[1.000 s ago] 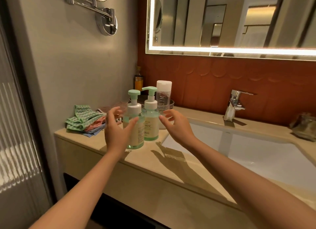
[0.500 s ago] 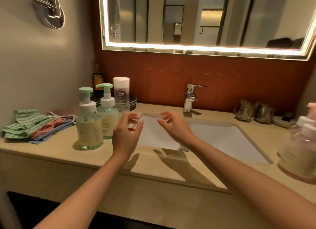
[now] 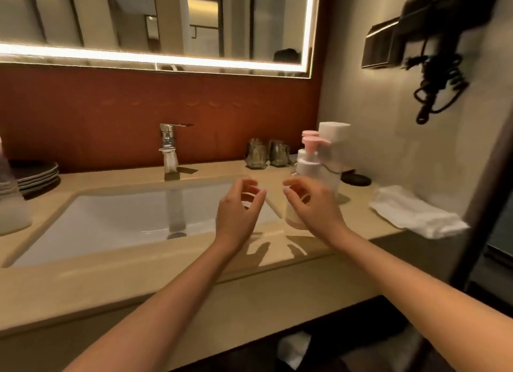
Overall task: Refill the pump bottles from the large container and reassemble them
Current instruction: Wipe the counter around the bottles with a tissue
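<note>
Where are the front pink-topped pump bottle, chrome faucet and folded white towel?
Front pink-topped pump bottle [image 3: 308, 167], head view, white collar.
Chrome faucet [image 3: 167, 138], head view, upright body.
Folded white towel [image 3: 410, 210], head view, top face.

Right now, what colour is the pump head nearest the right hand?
Pink: the pump head shows best in the head view.

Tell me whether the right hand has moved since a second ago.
Yes, rightward: the right hand was left of the faucet, now it is right of it, by the pink pump bottle.
</note>
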`<state>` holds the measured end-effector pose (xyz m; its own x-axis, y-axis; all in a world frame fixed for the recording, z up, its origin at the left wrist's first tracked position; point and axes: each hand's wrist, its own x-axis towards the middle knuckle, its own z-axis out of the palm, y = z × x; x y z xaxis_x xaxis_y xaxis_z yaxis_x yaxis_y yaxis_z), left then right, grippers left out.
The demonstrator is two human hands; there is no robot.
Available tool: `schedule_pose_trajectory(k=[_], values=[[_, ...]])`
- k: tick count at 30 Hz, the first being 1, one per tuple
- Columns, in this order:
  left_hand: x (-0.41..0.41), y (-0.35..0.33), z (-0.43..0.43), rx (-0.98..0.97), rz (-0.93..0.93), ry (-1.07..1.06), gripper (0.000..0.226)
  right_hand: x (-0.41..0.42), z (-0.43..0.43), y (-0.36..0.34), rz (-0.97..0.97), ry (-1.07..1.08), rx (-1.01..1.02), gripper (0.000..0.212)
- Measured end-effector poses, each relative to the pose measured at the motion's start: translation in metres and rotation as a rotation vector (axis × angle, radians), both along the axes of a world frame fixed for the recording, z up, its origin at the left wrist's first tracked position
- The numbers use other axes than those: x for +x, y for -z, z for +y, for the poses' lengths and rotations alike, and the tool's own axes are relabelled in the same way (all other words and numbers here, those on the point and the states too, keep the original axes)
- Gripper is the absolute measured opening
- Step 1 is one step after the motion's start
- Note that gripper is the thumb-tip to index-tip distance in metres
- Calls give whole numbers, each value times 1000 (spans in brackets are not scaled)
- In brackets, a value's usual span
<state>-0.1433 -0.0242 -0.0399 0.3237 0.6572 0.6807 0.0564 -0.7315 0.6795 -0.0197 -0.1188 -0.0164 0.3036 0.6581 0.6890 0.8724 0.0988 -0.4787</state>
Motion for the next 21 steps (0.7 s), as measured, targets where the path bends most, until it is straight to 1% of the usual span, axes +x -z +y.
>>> schedule_pose_trajectory(k=[2, 5, 7, 9, 11, 14, 17, 21], values=[[34, 5, -20, 30, 60, 96, 18, 39, -30, 7, -22, 92, 29, 18], [74, 10, -45, 53, 119, 220, 21, 97, -66, 18, -27, 300, 0, 19], [98, 10, -60, 48, 151, 278, 21, 134, -87, 24, -3, 466, -86, 23], [123, 11, -76, 32, 184, 327, 18, 171, -107, 30, 16, 622, -223, 30], [140, 12, -85, 46, 230, 337, 20, 197, -116, 32, 10, 732, -330, 38], [158, 16, -98, 64, 318, 344, 26, 224, -118, 31, -45, 766, -433, 41], [174, 17, -107, 71, 338, 352, 27, 236, -108, 26, -70, 771, -507, 43], [184, 19, -100, 65, 364, 321, 27, 247, -89, 25, -117, 781, -615, 33]])
